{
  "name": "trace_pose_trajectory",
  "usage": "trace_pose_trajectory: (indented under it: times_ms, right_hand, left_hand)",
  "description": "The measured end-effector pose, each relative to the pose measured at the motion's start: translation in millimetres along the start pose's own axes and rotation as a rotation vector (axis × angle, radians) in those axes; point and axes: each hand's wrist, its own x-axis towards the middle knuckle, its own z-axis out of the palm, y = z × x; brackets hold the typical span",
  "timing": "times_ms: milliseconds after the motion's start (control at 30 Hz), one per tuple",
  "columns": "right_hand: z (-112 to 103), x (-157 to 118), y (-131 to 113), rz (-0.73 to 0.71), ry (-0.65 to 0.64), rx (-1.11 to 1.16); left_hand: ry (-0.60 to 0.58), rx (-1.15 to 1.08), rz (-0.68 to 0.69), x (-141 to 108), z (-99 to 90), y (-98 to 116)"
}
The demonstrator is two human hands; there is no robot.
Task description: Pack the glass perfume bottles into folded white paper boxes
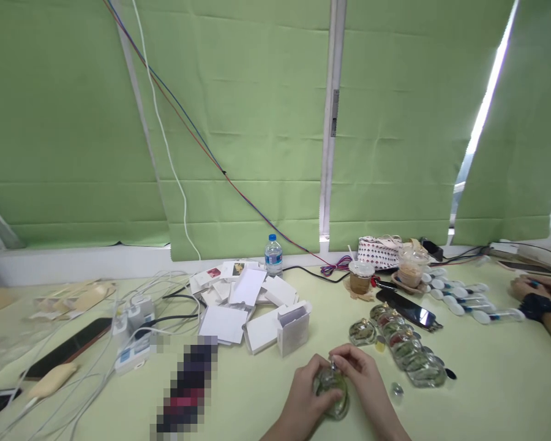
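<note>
My left hand (305, 395) is wrapped round the side of a rounded clear glass bottle (338, 409) with green inside, held upright low in the view. With thumb and fingertips pinched, my right hand (359, 367) grips the small silvery top at the bottle's neck; the fingers partly hide it. Several similar flat round bottles (411, 352) stand in a slanting row to the right. Another such bottle (362, 332) sits apart from that row. A small shiny cap (397, 389) lies beside my right wrist, and a yellowish piece (380, 343) is near the row.
White boxes (223, 323) are piled behind my hands, with a water bottle (273, 256) beyond. Drink cups (361, 277), a black phone (406, 308) and white-ended tubes (461, 303) are to the right, near another person's hands (535, 288). Cables and a power strip (135, 352) lie left.
</note>
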Motion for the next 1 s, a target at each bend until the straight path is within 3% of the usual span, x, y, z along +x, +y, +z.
trace_pose_trajectory:
  times_ms: [233,500,667,767,833,900,1000]
  right_hand:
    - [3,-18,1,-0.216,0.005,-0.186]
    - [7,-28,6,-0.326,0.089,-0.395]
    - [-40,-31,-1,-0.373,0.185,-0.705]
    - [-79,-38,10,-0.239,0.302,-0.976]
    - [-98,-43,22,-0.166,0.298,-1.070]
    - [-106,-45,32,-0.156,0.239,-1.043]
    - [-94,-43,31,-0.141,0.228,-0.830]
  left_hand:
    - [0.005,-0.078,-0.036,-1,3.9,-5]
    - [-0.015,-0.084,0.004,-1,2.6,8]
    - [-0.019,0.015,-0.054,0,-0.7,9]
    - [-0.053,0.011,-0.034,-2,-0.2,10]
    - [-0.067,0.005,-0.019,-3,0.6,10]
    - [-0.067,0.004,-0.012,-4,1.0,9]
    - [-0.059,-0.006,-0.010,-3,0.4,5]
